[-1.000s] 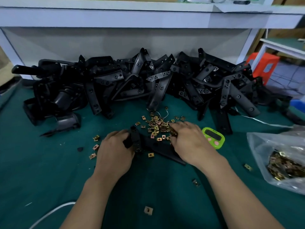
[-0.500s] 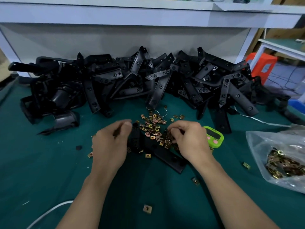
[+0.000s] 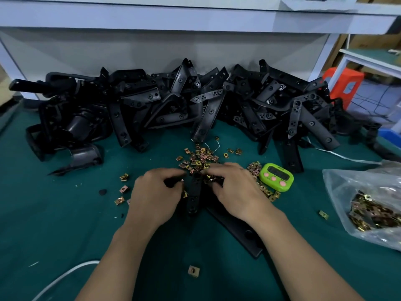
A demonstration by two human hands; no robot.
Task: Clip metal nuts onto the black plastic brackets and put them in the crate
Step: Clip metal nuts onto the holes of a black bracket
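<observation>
- Black plastic bracket (image 3: 193, 198) lies on the green mat (image 3: 54, 224) between both hands; its long arm runs near-right, passing under the right wrist.
- Left hand (image 3: 156, 196) grips the bracket's far end, fingers curled round it.
- Right hand (image 3: 236, 192): fingers curled down at that same end, among the loose metal nuts (image 3: 199, 157). We cannot tell what they pinch.
- Far: pile of brackets (image 3: 217, 105) spans the mat's far side.
- Right: green timer (image 3: 276, 177) just beside the right hand; bag of nuts (image 3: 368, 209) at the right edge.
- Widest stretch of mat shows near-left; a stray nut (image 3: 193, 270) and a white cable (image 3: 60, 279) lie there.
</observation>
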